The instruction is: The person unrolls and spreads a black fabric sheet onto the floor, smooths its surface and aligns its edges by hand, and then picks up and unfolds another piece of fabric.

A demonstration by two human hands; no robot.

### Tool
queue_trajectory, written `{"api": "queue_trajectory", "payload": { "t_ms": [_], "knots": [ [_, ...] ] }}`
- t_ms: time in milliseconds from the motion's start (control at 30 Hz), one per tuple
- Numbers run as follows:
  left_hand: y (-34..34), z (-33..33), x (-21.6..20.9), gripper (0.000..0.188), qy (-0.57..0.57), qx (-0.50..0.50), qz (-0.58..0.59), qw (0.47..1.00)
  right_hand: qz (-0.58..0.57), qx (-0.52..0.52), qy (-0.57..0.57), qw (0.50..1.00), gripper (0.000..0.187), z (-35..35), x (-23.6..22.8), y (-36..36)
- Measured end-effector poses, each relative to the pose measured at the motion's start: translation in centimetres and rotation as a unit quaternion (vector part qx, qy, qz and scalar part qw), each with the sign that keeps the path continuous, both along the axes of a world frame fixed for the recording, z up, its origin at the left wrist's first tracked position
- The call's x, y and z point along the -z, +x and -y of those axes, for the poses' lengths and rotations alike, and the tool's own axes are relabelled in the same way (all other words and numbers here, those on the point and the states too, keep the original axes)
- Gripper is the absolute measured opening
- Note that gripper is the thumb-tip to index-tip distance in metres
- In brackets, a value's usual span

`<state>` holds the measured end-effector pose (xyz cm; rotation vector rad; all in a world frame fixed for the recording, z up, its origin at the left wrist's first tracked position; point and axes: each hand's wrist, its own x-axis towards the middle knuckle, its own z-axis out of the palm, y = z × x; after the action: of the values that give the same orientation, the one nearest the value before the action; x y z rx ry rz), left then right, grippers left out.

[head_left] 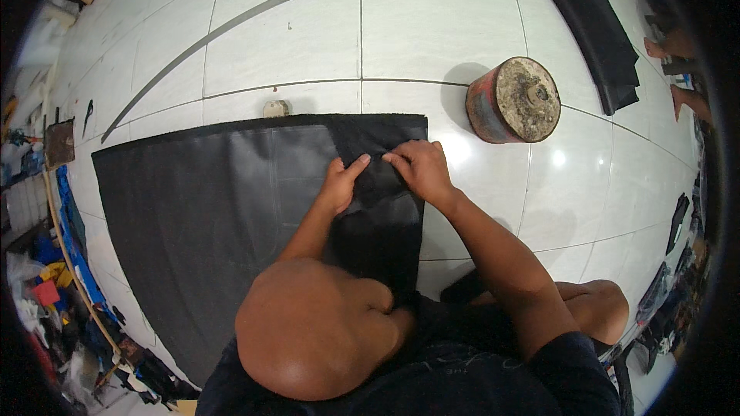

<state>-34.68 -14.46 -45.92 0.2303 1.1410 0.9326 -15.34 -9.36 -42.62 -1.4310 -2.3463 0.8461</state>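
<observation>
A large black sheet [185, 216], smooth and slightly shiny like leatherette, lies on the floor in front of me. Over its right part is a darker, duller black cloth piece [370, 135]. My left hand [341, 183] is on this cloth, thumb pressed against curled fingers, pinching the material. Just right of it, my right hand [420, 169] has its thumb and fingertips closed on the same cloth near the sheet's right edge. The two thumbs are almost touching. What lies between the fingertips is mostly hidden, and my knee covers the near part of the sheet.
A round, crusted red can [512, 100] stands beyond my right hand. A small pale round object [275, 109] sits at the sheet's far edge. Farther off are a long grey metal strip [204, 40] and a black roll [590, 31]. Another person's feet [678, 100] show far right; clutter lines the left.
</observation>
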Motion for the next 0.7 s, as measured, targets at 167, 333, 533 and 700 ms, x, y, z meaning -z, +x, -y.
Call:
{"api": "queue_trajectory", "payload": {
  "t_ms": [167, 333, 533, 700],
  "knots": [
    [0.2, 0.1, 0.6, 0.027, 0.012, -0.002, 0.006, 1.0, -0.079, 0.235, 0.144, 0.958, 0.033, -0.8, -0.6, 0.0],
    [-0.1, 0.4, 0.9, 0.025, 0.022, -0.007, 0.004, 1.0, -0.022, -0.086, 0.101, 0.991, 0.034, -0.1, -2.5, -0.4],
    [-0.5, 0.7, 1.4, 0.023, 0.018, 0.025, -0.023, 0.999, -0.017, 0.006, -0.062, 0.998, 0.023, 0.3, -0.1, -0.1],
    [0.3, 0.3, 0.3, 0.023, 0.025, -0.006, -0.009, 1.0, -0.116, 0.209, 0.08, 0.968, 0.03, -0.7, -0.5, -0.3]
  ]
}}
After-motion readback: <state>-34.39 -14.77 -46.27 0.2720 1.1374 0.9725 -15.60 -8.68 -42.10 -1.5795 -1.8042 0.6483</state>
